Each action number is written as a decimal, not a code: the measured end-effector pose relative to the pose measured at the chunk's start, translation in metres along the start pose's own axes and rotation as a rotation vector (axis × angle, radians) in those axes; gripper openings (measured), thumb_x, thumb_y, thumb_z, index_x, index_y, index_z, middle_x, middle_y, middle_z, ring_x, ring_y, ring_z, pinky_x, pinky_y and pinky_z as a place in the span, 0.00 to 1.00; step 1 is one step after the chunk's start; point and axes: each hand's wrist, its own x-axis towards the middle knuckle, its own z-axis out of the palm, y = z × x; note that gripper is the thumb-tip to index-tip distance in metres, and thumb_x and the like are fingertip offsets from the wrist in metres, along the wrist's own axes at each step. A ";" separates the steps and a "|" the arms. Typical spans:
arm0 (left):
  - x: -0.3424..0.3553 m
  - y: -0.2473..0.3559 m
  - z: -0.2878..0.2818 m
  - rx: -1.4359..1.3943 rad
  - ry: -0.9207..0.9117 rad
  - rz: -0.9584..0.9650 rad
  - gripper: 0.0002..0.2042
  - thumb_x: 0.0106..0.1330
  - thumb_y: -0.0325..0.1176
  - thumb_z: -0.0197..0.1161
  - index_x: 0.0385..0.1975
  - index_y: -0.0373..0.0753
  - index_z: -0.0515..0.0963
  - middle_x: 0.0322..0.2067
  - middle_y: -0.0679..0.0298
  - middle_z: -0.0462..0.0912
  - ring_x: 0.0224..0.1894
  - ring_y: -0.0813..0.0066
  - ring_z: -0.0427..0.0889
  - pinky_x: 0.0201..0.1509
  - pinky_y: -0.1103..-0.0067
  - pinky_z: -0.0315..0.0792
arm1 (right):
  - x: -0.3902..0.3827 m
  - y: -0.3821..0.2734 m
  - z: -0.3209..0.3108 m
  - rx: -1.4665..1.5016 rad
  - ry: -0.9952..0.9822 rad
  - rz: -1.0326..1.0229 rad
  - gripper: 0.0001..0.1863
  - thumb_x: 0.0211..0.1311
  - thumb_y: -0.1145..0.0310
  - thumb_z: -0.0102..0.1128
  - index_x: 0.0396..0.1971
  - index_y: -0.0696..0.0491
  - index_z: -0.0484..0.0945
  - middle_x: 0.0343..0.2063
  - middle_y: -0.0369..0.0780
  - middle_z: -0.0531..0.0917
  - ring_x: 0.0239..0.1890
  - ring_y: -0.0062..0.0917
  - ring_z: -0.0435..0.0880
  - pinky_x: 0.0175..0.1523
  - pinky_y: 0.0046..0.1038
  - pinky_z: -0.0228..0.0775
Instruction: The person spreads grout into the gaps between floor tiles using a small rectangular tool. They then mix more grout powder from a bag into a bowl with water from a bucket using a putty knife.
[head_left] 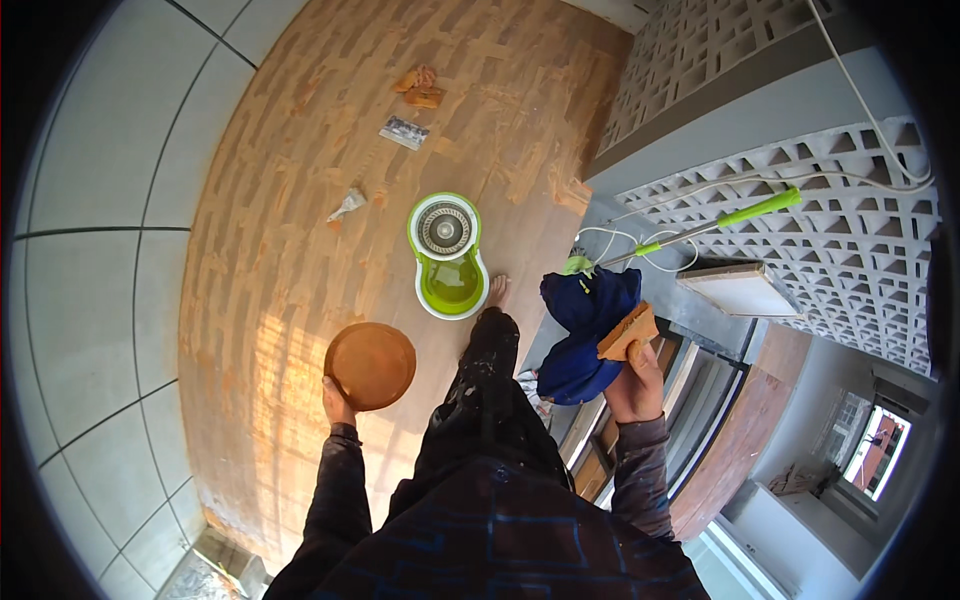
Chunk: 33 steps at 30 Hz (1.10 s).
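In the head view, we look down past a dark jacket [500,540] and black trousers [490,375] to a wood-patterned floor [290,180] streaked with orange-brown smears. Our left hand [338,403] grips the lower left rim of a round brown bowl [370,366], which it holds out over the floor, left of our legs. Our right hand [637,388] pinches an orange sponge [628,330], thumb pressed on its face, in front of a dark blue cloth [580,365].

For lettering, we look to the grey packet [404,132] lying far ahead on the floor; it may carry printing, but it is too small for us to read. Just beyond it lie crumpled orange scraps [420,88], and nearer to us is a small whitish bag [348,204].

Straight ahead stands a green and white mop bucket [448,262] with a round metal spinner at its far end; our bare foot [499,291] is right beside it, so the bucket blocks the way forward. To the right, a mop handle [760,208] with a green grip slants up near a looped white cable [880,120] and a pierced block wall [840,230]. Large pale tiles [100,170] line the left side.
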 end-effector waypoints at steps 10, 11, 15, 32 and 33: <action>-0.044 -0.026 0.102 -0.183 0.583 -0.380 0.29 0.75 0.59 0.46 0.55 0.35 0.69 0.50 0.47 0.79 0.46 0.52 0.82 0.40 0.65 0.83 | 0.185 -0.038 0.022 -0.361 -0.106 0.171 0.22 0.68 0.71 0.60 0.60 0.60 0.73 0.56 0.41 0.79 0.59 0.29 0.77 0.67 0.33 0.64; -0.055 -0.023 0.104 -0.226 0.594 -0.367 0.29 0.75 0.59 0.46 0.52 0.34 0.70 0.49 0.47 0.80 0.46 0.53 0.82 0.37 0.66 0.84 | 0.204 -0.040 0.026 -0.349 -0.158 0.205 0.19 0.68 0.72 0.58 0.58 0.60 0.75 0.55 0.40 0.80 0.58 0.27 0.78 0.67 0.32 0.64; -0.058 -0.018 0.122 -0.127 0.600 -0.266 0.25 0.78 0.55 0.43 0.47 0.34 0.71 0.41 0.53 0.81 0.41 0.63 0.80 0.43 0.69 0.79 | 0.294 -0.042 0.056 -0.412 -0.262 0.308 0.18 0.69 0.73 0.57 0.56 0.61 0.76 0.54 0.39 0.81 0.58 0.25 0.78 0.66 0.30 0.64; -0.265 0.035 0.327 -0.719 1.339 -0.481 0.30 0.75 0.61 0.44 0.63 0.43 0.62 0.56 0.56 0.73 0.54 0.59 0.78 0.41 0.67 0.82 | 0.683 0.122 0.191 -1.369 -0.460 0.239 0.22 0.66 0.63 0.62 0.60 0.49 0.73 0.53 0.35 0.78 0.52 0.26 0.76 0.51 0.29 0.68; -0.270 0.036 0.335 -0.767 1.344 -0.481 0.34 0.72 0.65 0.45 0.67 0.45 0.57 0.61 0.53 0.70 0.57 0.51 0.77 0.36 0.62 0.84 | 0.683 0.137 0.187 -1.673 -0.434 0.079 0.20 0.66 0.61 0.63 0.57 0.47 0.76 0.49 0.35 0.80 0.47 0.25 0.78 0.46 0.27 0.69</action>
